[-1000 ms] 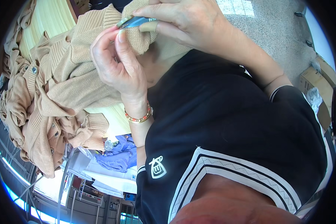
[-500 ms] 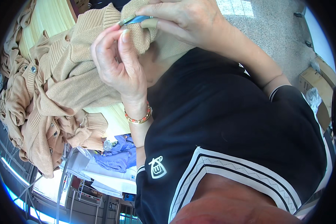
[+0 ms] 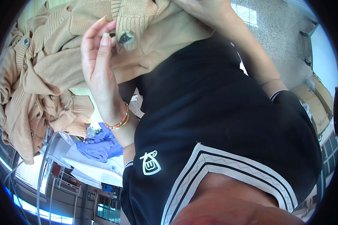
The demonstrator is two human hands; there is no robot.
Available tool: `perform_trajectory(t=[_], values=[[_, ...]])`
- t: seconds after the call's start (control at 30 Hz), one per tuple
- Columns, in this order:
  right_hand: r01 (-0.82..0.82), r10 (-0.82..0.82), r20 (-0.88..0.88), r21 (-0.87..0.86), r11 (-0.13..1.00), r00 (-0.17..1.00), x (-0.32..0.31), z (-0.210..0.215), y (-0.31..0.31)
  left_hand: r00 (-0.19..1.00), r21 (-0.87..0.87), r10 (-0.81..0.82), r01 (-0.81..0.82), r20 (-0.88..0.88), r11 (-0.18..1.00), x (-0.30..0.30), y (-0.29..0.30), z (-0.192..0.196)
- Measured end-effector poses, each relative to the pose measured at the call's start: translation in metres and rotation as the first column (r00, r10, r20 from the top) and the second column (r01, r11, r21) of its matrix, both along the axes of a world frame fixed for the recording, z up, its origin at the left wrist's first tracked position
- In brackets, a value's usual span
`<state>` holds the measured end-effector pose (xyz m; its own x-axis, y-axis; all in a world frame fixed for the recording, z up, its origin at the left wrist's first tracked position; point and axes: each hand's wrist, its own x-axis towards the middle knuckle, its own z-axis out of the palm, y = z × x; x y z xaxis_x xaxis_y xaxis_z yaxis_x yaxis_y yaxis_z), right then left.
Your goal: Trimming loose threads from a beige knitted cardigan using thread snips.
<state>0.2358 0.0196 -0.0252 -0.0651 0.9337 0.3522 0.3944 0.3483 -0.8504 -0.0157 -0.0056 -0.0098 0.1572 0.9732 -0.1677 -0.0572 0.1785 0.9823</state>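
A tan knitted cardigan (image 3: 165, 45) lies over my lap and the table edge. On its ribbed band sits a round, dark, shiny button (image 3: 125, 37) with a paler rim. My left hand (image 3: 99, 56), with a beaded bracelet at the wrist, is just left of this button. Its fingers are loosely curled, the thumb apart from them, and the fingertips are close to the band's edge; I see nothing gripped between them. At the top edge, my right hand (image 3: 206, 8) is over the knit, its fingers cut off or hidden.
More tan knitwear with buttons (image 3: 37, 75) is heaped to the left on a pale table (image 3: 30, 13). Beyond it are a blue-violet cloth (image 3: 101, 146) and a clear bottle (image 3: 90, 132) on a white surface. Cardboard boxes (image 3: 313, 99) stand on the speckled floor (image 3: 274, 41) at right.
Both hands were together at the band by a small bluish, shiny piece. Now they are apart: the left has come lower and leftward, the right up. The button faces me.
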Motion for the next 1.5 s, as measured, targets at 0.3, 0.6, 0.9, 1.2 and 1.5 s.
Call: perform_trajectory(t=[0.3,0.6,0.9,1.2,1.5], values=[[0.022,-0.035,0.195,0.069,0.997,0.980,0.003,-0.007,0.002,0.995,-0.100,-0.097,0.099,0.022,0.990,-0.005,-0.019,0.008],[0.031,-0.032,0.014,0.029,0.999,0.999,0.013,0.005,-0.009,0.990,0.081,0.044,-0.056,0.136,0.995,0.013,-0.013,0.018],[-0.239,0.142,0.280,0.350,0.906,0.949,-0.007,0.015,-0.001,0.991,0.158,0.128,-0.131,0.029,0.979,0.028,-0.014,0.015],[-0.291,0.065,0.571,0.315,0.903,0.819,-0.020,-0.010,-0.003,0.994,0.171,0.113,-0.112,0.003,0.979,0.027,-0.014,0.002],[-0.317,0.050,0.500,0.466,0.826,0.865,-0.022,-0.024,0.005,0.947,0.311,0.235,-0.160,-0.221,0.937,0.044,-0.019,-0.004]])
